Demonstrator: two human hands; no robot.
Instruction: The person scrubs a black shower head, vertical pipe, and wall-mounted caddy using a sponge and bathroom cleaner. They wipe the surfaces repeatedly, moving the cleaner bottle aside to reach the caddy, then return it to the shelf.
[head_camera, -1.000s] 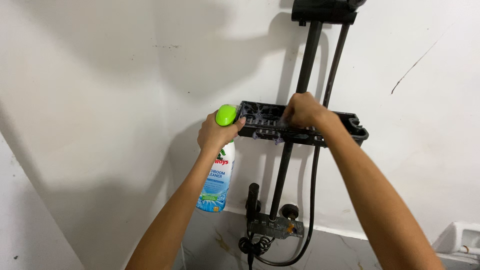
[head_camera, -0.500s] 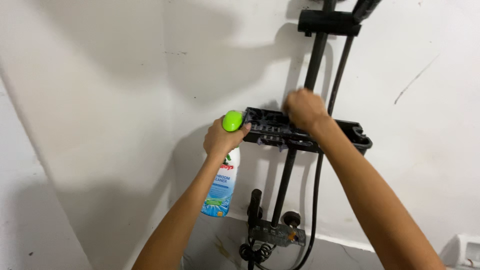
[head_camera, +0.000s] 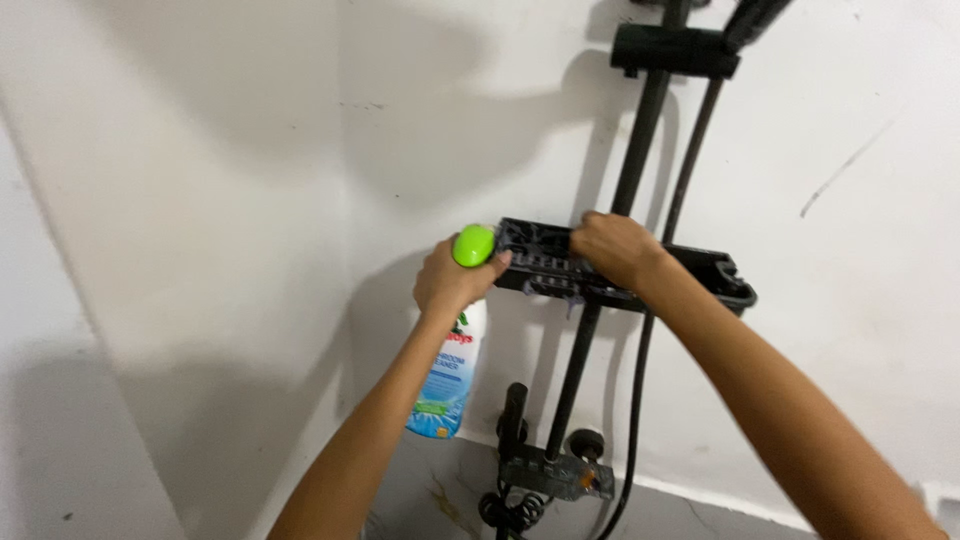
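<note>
My left hand (head_camera: 448, 283) grips a white cleaner bottle (head_camera: 446, 375) with a lime green cap (head_camera: 474, 245) and a blue label, held upright against the left end of a black slotted shower shelf (head_camera: 715, 275). My right hand (head_camera: 612, 247) rests on top of that shelf near its middle, fingers curled and pressed down on it; what is under the fingers is hidden. The shelf is mounted on a black vertical rail (head_camera: 633, 165).
A black slider bracket (head_camera: 676, 50) sits high on the rail, with a black hose (head_camera: 684, 170) running down beside it. A black mixer valve (head_camera: 545, 470) is on the wall below. White walls meet in a corner (head_camera: 340, 130) at the left.
My right hand has shifted across the shelf top, first up and back, now lower and toward the front. The view has tilted up and left slightly. My left hand keeps the bottle in place.
</note>
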